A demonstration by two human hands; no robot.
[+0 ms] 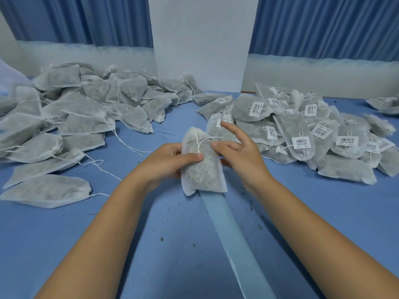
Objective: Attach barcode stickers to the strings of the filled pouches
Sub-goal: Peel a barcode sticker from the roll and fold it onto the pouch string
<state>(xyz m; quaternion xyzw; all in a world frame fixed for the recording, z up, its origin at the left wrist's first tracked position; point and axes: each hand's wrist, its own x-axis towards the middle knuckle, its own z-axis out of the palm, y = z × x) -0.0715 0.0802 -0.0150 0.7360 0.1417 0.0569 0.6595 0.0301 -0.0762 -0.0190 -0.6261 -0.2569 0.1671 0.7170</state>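
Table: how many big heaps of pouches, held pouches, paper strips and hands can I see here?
Unstickered heap: 1
Stickered heap: 1
Held pouch: 1
Strip: 1
Hands: 2, left hand and right hand
Total: 6

Left hand (166,161) curled gripping, right hand (240,152) pinching with index raised
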